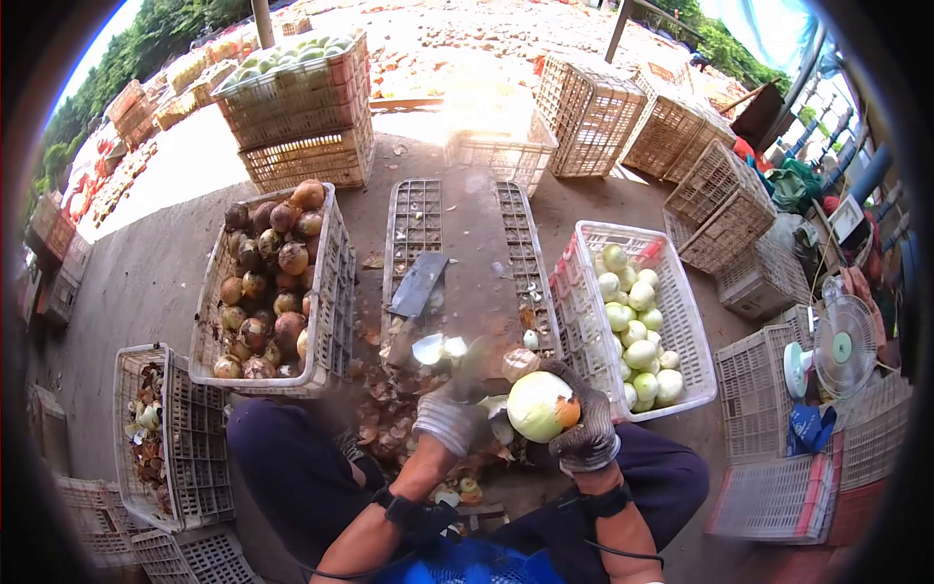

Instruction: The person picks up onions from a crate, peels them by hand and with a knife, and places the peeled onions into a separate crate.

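Note:
A large onion (541, 406) sits in my right hand (588, 428), whose dark-gloved fingers wrap round its right side. Most of the onion is pale and peeled; a patch of brown-orange skin remains facing the palm. My left hand (449, 419), in a striped grey glove, is closed just left of the onion and blurred by motion. Something dark shows at its fingers, too smeared to name. Below and beyond both hands lie loose onion skins (389, 404) and white scraps.
At left stands a crate of unpeeled onions (336, 282); at right, a crate of peeled onions (696, 336). A scrap crate (195, 438) is at lower left. A grey flat slab (419, 283) lies ahead. Stacked crates (302, 117) and a fan (844, 346) stand around.

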